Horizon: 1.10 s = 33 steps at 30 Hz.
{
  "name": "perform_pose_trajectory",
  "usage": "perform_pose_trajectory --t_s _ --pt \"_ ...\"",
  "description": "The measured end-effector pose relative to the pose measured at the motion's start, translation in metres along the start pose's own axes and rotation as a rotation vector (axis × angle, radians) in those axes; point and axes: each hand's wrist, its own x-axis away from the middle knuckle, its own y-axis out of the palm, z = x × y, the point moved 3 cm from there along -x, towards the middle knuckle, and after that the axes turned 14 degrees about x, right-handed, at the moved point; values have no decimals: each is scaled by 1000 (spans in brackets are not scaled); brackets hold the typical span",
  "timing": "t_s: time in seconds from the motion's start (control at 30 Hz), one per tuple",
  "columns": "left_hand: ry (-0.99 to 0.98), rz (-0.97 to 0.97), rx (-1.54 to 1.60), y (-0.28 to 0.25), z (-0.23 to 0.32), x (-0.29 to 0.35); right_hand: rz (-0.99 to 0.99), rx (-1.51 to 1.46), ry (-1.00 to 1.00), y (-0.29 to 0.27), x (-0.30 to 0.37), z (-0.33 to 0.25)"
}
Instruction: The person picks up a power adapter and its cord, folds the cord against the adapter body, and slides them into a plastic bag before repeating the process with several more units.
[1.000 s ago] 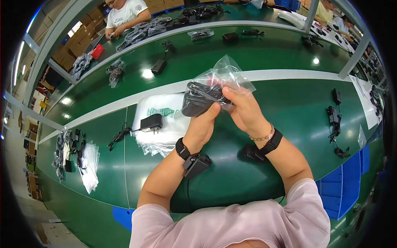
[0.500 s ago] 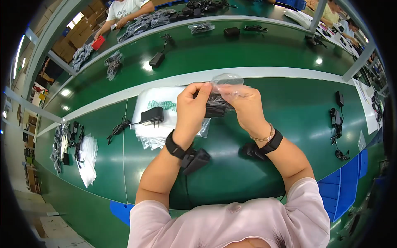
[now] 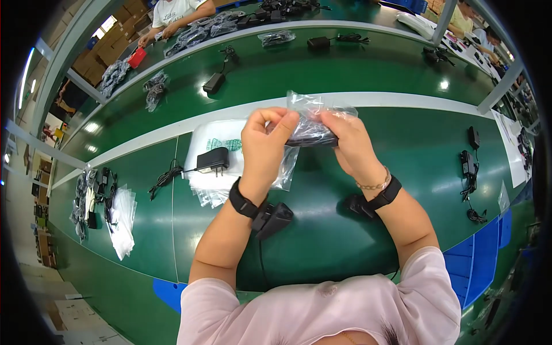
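Note:
Between my two hands is a clear plastic bag (image 3: 313, 103) with a black power adapter (image 3: 312, 138) inside, its shape partly hidden by the shiny film. My left hand (image 3: 265, 141) is closed, thumb and fingers pinching the bag's left side. On the right side, my right hand (image 3: 352, 141) grips the bag with the thumb on top. Left of my left hand, another black power adapter (image 3: 213, 160) with two prongs lies on a stack of clear bags (image 3: 201, 135) with green print; its coiled cable (image 3: 167, 181) rests on the green table.
At the left lie bagged adapters (image 3: 83, 195) and loose white bags (image 3: 122, 221). Adapters with cables (image 3: 468, 164) sit at the right. Beyond a pale rail, a green conveyor belt (image 3: 259, 72) carries spaced adapters. A co-worker (image 3: 178, 14) stands across it. Blue bins (image 3: 474, 264) are below the right edge.
The bag now lies more level between my hands, and its film has spread to the right. My right thumb has come onto the bag. Items on the belt have shifted slightly left.

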Motion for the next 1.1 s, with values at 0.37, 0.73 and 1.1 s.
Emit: perform_pose_trajectory --t_s 0.37,0.73,1.1 --pt "-303 -196 -288 -9 1 -11 -218 223 -12 15 14 -29" --pt "324 -68 -583 -7 97 -13 52 1542 -441 -81 -166 -33" --pt "896 35 222 -87 250 67 116 2110 151 -51 -292 49"
